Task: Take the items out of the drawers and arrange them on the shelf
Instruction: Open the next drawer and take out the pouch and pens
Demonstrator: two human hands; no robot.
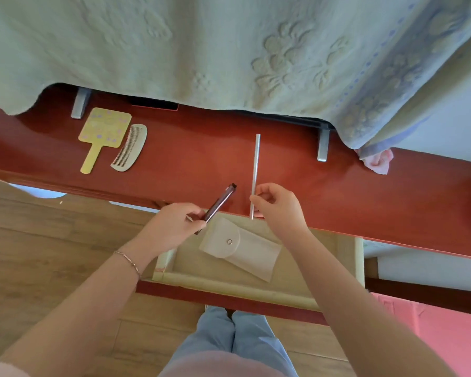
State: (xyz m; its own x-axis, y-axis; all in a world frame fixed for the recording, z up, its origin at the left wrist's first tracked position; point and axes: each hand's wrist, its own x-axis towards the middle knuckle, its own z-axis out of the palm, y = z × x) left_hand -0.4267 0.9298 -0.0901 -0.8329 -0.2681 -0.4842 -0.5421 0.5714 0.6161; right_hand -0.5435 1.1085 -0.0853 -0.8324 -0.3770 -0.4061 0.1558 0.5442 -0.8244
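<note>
1. A home bedroom or dressing area is indicated.
2. A floral embossed blanket [229, 50] is draped across the top of the frame.
3. A hand mirror [101, 134] and a comb [131, 146] are laid at left on a red-brown wooden shelf [201, 159].
4. Wood-plank flooring [38, 240] is seen at lower left.

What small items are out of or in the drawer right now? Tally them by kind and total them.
Hand mirror, on the red shelf: 1
Comb, on the shelf: 1
Silver rod, pinched by the right hand: 1
Dark pen-like stick, in the left hand: 1
White snap pouch, in the open drawer: 1
Total: 5
</note>
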